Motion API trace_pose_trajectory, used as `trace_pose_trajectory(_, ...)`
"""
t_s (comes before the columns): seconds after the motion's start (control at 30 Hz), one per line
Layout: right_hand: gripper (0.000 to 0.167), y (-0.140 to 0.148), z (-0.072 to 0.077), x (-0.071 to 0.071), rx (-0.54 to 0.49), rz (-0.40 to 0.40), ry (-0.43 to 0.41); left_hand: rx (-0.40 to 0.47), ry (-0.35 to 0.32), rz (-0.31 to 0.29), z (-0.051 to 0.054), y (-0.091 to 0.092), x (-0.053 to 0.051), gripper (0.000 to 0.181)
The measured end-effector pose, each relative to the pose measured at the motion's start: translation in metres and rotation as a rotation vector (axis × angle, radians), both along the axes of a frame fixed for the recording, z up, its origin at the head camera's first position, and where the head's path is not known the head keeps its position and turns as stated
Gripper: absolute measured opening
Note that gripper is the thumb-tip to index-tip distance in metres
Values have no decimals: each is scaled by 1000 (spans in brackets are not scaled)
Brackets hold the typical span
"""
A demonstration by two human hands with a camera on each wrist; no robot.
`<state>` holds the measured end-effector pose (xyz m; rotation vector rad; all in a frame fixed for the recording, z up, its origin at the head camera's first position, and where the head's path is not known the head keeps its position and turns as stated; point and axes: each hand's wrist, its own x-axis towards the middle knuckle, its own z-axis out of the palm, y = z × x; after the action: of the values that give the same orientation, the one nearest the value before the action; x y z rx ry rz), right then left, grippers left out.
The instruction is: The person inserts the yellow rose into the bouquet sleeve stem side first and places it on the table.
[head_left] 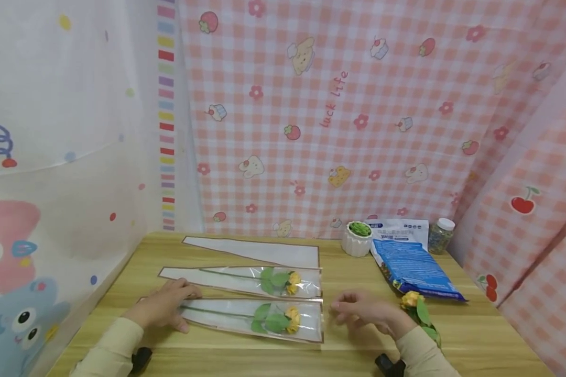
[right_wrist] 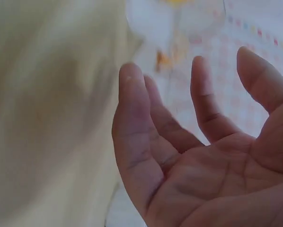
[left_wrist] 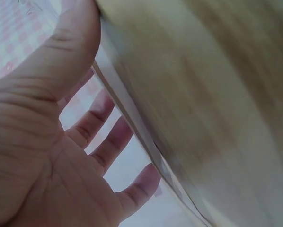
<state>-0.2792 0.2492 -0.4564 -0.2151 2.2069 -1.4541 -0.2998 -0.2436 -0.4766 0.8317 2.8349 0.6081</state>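
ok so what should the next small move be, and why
Probably reach the right hand over to the loose yellow flower: that hand appears to hold nothing, the flower lies close by, outside any sleeve, and the farthest sleeve shows no flower inside, whereas the middle sleeve and the nearest sleeve contain one each.

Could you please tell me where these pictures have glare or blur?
Head view: small bright glints on the plastic sleeves, and the right hand looks slightly smeared; left wrist view: the left hand is fairly clear, the table blurred; right wrist view: dim, with an orange patch behind the fingers out of focus.
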Motion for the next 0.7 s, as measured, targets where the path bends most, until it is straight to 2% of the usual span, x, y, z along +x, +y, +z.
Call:
trace_pose_trajectory(0.17, 39, 20, 16, -27, 9, -62, 27, -5, 13, 7, -2, 0, -1, 76)
trace_pose_trajectory(0.3, 39, 25, 18, -51, 37, -123, 43, -24, 14, 28, -3, 2, -1, 78)
trace_pose_trajectory(0.53, 47, 14, 2, -96, 63, -142, 66, -41, 32, 47, -1, 6, 0, 81)
trace_pose_trajectory(0.7, 54, 3, -11, -127, 63, -107, 148, -48, 63, 32, -1, 8, 3, 84)
